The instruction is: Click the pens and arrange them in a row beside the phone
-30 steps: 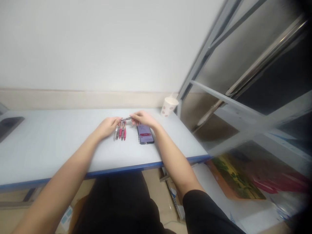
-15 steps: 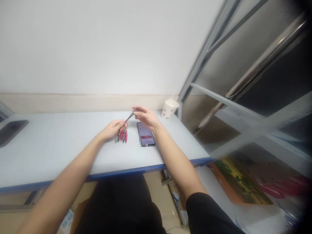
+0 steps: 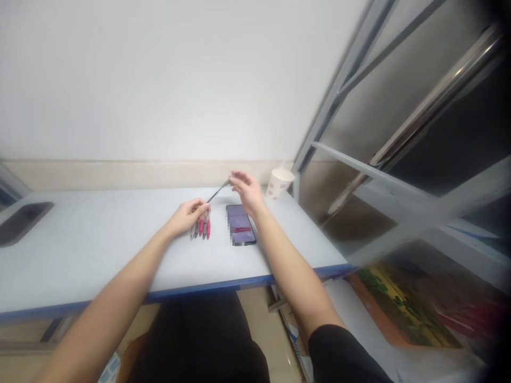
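A thin dark pen-like stick (image 3: 219,191) slants up to the right between my two hands. My left hand (image 3: 188,215) pinches its lower end, just above several pens. My right hand (image 3: 246,190) has thumb and fingers closed round its upper end. The pens (image 3: 200,229), some red and some grey, lie side by side on the table, their upper parts partly under my left fingers. A phone (image 3: 241,226) with a lit screen lies to their right, below my right hand.
The pale table (image 3: 99,229) has a blue front edge and meets a wall. A white spotted cup (image 3: 279,183) stands at its back right corner. A dark flat object (image 3: 24,222) lies at the far left. A metal frame (image 3: 339,90) rises at the right.
My right hand has moved a little to the right, away from my left hand, and more of the stick shows between them. The view has shifted slightly.
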{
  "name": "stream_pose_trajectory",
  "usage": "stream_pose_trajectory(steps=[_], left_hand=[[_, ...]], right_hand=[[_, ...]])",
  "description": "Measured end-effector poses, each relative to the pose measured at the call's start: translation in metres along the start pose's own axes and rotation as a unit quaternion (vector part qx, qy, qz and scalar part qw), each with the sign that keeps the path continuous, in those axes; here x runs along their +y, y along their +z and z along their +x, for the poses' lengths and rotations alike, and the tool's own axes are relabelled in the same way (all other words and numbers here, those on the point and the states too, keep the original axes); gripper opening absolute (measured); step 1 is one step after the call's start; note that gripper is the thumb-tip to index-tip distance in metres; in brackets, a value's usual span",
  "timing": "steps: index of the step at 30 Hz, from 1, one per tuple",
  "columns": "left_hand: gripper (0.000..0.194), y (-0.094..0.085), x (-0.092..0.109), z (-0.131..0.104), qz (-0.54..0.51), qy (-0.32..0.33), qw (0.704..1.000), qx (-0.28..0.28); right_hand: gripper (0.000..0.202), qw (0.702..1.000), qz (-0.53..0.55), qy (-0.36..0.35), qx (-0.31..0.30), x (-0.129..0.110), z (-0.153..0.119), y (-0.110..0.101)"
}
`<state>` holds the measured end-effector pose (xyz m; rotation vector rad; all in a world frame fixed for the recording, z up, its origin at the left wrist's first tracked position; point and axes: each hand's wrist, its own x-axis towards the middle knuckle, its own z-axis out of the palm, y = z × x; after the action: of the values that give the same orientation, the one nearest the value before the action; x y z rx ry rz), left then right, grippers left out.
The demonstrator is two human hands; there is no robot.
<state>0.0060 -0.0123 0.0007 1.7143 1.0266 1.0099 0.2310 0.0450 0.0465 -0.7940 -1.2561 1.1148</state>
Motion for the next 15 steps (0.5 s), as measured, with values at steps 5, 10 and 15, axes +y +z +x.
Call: stream_pose_trajectory(steps=[5, 10, 15], left_hand=[[0.035, 0.0, 0.001, 0.0, 0.021, 0.003, 1.0, 0.008], [0.042, -0.001, 0.002, 0.0, 0.038, 0.014, 0.999, 0.017], [0.046, -0.003, 0.002, 0.0, 0.069, 0.029, 0.997, 0.028]], right_hand=[[0.046, 0.999, 0.036, 0.03, -0.017, 0.002, 0.001, 0.0], [0.042, 0.994, 0.022, 0.07, -0.08, 0.006, -0.003, -0.001], [0.033, 0.977, -0.07, 0.048, -0.197, 0.0, -0.01, -0.004]])
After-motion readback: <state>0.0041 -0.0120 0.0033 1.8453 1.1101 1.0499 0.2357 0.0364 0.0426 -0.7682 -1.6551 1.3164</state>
